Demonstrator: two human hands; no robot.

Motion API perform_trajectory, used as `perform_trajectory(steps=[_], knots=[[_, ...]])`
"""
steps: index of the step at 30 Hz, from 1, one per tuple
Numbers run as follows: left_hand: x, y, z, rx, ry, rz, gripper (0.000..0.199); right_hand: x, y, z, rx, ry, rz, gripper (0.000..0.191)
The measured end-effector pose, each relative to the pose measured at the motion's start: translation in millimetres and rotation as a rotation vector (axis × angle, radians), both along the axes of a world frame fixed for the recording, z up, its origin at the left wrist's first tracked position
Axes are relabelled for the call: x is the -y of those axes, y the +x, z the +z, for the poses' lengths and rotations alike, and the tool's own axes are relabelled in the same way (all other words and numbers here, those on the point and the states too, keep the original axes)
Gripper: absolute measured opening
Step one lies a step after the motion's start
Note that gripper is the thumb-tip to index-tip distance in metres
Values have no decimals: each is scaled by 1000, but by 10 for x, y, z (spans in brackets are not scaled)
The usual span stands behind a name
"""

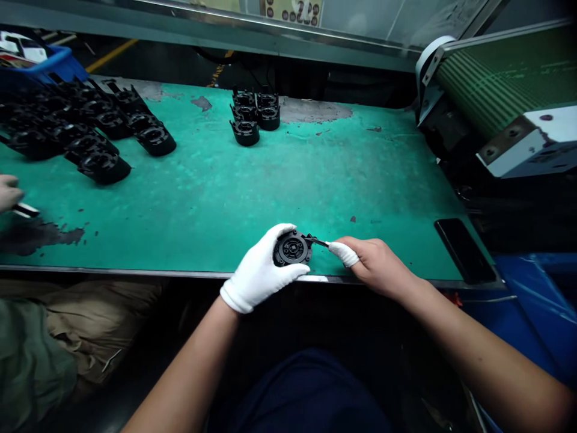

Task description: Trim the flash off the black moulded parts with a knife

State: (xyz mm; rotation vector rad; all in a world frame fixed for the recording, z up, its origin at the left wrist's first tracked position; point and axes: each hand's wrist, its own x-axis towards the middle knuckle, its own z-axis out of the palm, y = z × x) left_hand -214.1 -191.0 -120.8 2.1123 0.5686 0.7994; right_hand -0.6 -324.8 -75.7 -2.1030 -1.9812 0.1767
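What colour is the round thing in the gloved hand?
The round, plastic-looking part is black, best seen in the head view.

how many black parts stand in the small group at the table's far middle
5 visible: in the left row, a front part, a middle part and a back part; in the right row, a nearer part and a farther part. Others may be hidden behind.

One cam, head-worn, from where I'm standing: sits above the near edge of the table [342, 180], facing forward and down across it. Close to that edge; view runs from the wearer's navy clothes [311, 397] to past the table's far edge.
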Motion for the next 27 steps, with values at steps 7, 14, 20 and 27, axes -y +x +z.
perform_trajectory(steps=[7,14,20,27], knots=[[357,159,-237,158,-10,259,78,296,-184,-105,-81,-65,-3,37],[371,169,-273,155,17,315,82,241,-241,-71,-48,-147,22,41],[368,149,-242,126,2,314,80,151,-244,70,0,-175,95,36],[354,136,-262,127,1,282,84,155,-247,51,32,-199,97,41]])
